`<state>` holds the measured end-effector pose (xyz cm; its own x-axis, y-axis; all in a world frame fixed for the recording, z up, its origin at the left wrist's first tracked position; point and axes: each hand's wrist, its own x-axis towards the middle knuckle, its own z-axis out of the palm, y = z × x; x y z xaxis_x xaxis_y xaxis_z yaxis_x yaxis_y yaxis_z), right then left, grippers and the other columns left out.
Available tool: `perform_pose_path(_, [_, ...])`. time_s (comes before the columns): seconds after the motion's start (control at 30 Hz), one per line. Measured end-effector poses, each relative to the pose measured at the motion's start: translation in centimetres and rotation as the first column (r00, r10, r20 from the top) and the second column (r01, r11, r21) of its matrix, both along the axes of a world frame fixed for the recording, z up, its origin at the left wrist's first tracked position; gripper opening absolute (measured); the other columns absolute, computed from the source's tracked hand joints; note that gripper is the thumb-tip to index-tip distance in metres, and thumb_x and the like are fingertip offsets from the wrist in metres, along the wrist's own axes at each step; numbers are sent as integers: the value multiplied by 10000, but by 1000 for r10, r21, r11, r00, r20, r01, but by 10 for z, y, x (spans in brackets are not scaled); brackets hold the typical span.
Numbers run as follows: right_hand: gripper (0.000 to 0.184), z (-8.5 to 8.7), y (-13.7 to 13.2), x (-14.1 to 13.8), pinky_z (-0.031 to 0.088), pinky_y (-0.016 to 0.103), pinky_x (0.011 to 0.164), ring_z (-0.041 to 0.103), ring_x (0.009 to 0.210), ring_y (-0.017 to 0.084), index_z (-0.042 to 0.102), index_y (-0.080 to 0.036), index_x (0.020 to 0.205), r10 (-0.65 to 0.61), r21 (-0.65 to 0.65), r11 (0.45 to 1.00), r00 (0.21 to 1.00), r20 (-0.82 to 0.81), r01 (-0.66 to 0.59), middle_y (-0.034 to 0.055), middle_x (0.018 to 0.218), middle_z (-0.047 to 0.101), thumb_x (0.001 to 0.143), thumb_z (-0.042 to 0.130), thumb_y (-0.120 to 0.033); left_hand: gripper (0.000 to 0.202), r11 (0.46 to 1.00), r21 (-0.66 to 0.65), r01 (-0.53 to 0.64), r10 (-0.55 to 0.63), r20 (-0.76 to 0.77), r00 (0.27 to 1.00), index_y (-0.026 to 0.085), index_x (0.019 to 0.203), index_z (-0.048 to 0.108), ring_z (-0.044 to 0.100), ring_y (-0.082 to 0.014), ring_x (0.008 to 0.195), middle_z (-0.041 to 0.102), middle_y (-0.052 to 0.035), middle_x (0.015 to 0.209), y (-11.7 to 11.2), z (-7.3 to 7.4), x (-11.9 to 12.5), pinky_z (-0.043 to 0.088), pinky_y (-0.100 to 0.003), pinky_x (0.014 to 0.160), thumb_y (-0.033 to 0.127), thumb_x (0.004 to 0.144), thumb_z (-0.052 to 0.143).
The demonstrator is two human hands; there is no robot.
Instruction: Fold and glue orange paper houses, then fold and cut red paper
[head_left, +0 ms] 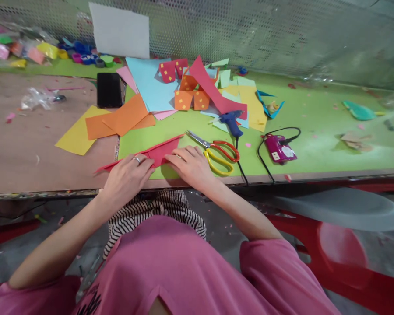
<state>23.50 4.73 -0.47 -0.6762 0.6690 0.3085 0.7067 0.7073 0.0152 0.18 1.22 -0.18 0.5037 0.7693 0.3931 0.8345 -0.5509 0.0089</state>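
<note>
A red sheet of paper [166,151], with a narrow fold raised along its far edge, lies slantwise near the table's front edge. My left hand [129,173], wearing a ring, is closed on the left part of this paper. On its right part, my right hand [192,166] has its fingers bent and pressed together at the near edge. Scissors [213,144] with one orange and one yellow handle loop lie just beyond and right of my right hand, blades slightly apart. Behind them rests a blue hot glue gun [231,121].
Orange paper strips [121,118], a yellow sheet [74,138] and a light blue sheet [151,83] lie beyond my hands. Cut orange dotted pieces [183,100] stand behind. A black phone [109,89] is back left; a purple power socket [280,148] with a cord lies right.
</note>
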Motion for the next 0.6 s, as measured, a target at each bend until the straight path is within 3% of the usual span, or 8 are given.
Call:
perform_pose_path(0.17, [333,0,2,-6,372,375,874,589,1054,222,699,-209,1284,101,-119,988,995,-16,-102,71,1200,753,1111,456,-357,325,988,-134,-76,75,-14,997,206,1132,733,704,-211,776,757,-79,990,7,6,-4,458,-296,529,293,1080,424])
perform_pose_path(0.3, [347,-5,13,-9,357,369,828,580,984,220,711,-190,1236,135,-89,987,991,14,-133,69,1056,760,1116,446,-379,357,978,-210,13,-29,-70,997,214,1120,748,705,-242,964,749,-106,1169,24,11,-11,519,-316,641,180,1053,399])
perform_pose_path(0.4, [338,-7,24,-10,349,364,786,565,954,218,722,-178,1186,235,16,972,970,58,-236,67,982,749,1118,443,-357,363,952,-302,45,-93,-147,985,195,1130,743,689,-262,1014,755,-117,1126,33,19,-11,547,-347,738,122,1029,402])
perform_pose_path(0.5, [314,-5,31,-10,356,358,773,555,944,212,707,-164,1202,322,93,938,940,111,-333,65,1026,749,1121,414,-239,321,921,-389,22,-102,-187,977,191,1155,733,688,-261,978,753,-106,1078,38,26,-9,524,-342,709,138,1029,443])
perform_pose_path(0.6, [317,-2,34,-10,352,364,763,539,891,204,710,-147,1155,376,93,916,916,138,-390,75,1000,739,1108,397,-157,290,900,-435,4,-88,-173,981,201,1174,730,690,-254,975,749,-100,1113,41,27,-11,495,-321,673,166,1032,480])
